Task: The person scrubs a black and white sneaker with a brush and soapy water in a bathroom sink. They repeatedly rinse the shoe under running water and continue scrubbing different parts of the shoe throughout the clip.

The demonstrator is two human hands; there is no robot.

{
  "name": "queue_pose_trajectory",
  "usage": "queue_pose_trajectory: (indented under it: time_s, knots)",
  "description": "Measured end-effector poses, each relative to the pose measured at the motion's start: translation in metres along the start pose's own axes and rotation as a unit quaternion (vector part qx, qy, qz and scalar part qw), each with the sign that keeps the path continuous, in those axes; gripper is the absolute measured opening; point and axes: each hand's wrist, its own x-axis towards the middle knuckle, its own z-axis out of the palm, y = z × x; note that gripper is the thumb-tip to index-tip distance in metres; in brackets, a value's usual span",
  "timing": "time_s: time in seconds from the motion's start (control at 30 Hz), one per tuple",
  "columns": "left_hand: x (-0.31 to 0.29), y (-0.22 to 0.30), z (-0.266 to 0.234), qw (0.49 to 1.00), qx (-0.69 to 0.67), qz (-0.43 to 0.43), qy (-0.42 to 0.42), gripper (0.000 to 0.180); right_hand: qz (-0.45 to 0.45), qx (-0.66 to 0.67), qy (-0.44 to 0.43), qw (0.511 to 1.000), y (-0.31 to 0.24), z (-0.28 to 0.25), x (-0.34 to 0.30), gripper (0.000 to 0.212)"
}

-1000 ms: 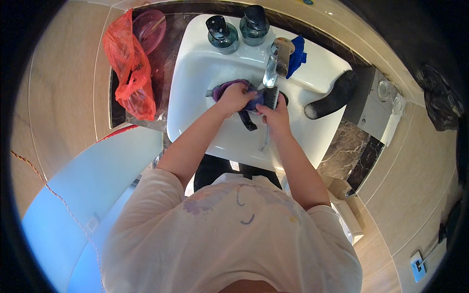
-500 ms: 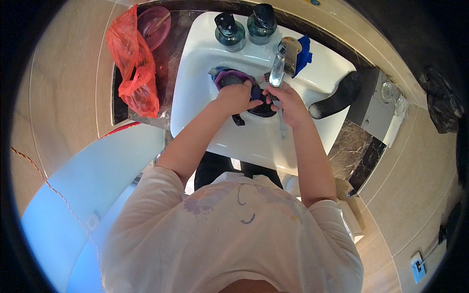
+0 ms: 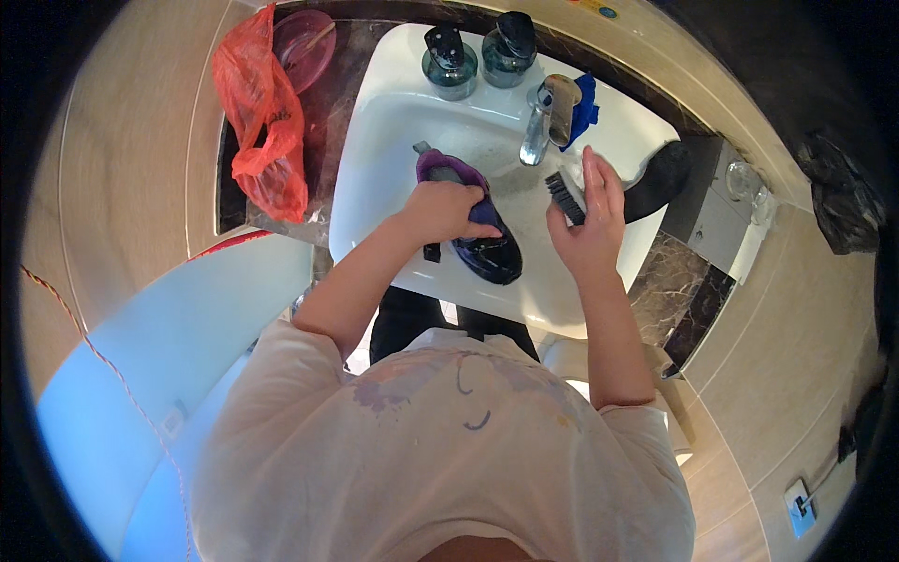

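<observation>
My left hand (image 3: 444, 212) grips a dark shoe (image 3: 489, 251) with a purple lining over the basin of the white sink (image 3: 379, 140). The shoe's shiny black toe points toward me, and its opening faces the back. Part of its side is hidden under my fingers. To the right, my right hand (image 3: 595, 220) is closed on a scrub brush (image 3: 566, 199) with black bristles, which face left toward the shoe. The brush and shoe are apart. Behind them stands the metal tap (image 3: 537, 136). A black shoe-shaped thing (image 3: 663, 178) rests at the sink's right edge, partly behind my right hand.
Two dark-topped bottles (image 3: 449, 70) stand on the sink's back rim. A blue cloth-like thing (image 3: 582, 110) lies beside the tap. On the left counter are a red plastic bag (image 3: 262, 131) and a pink bowl (image 3: 304, 56). A clear glass (image 3: 743, 180) sits at the right.
My right hand has moved right, away from the shoe and tap, bringing the brush into clear view. The shoe's toe has come toward me. A clear streak below the tap no longer shows.
</observation>
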Motion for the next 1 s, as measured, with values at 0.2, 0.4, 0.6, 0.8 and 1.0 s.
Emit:
queue_pose_trajectory:
  time_s: [0.2,0.4,0.6,0.8,1.0]
  knots:
    - [0.004,-0.003,0.001,0.998,0.031,0.041,-0.031,0.049,-0.034,-0.027,-0.036,0.998,-0.015,0.002,0.019,0.084]
    - [-0.006,0.002,0.023,0.992,0.039,0.058,0.108,0.049,-0.023,-0.086,-0.083,0.993,-0.008,0.012,-0.002,0.080]
    - [-0.026,-0.010,0.018,0.980,-0.163,-0.045,0.105,0.047,0.088,-0.041,-0.116,0.989,0.022,0.023,-0.037,0.068]
    - [-0.047,-0.049,0.034,0.821,-0.556,-0.113,0.066,0.027,0.121,-0.081,-0.376,0.915,0.055,0.070,-0.052,0.071]
    - [-0.056,-0.046,0.047,0.818,-0.565,-0.058,0.094,0.026,0.137,-0.095,-0.406,0.898,0.061,0.126,-0.022,0.059]
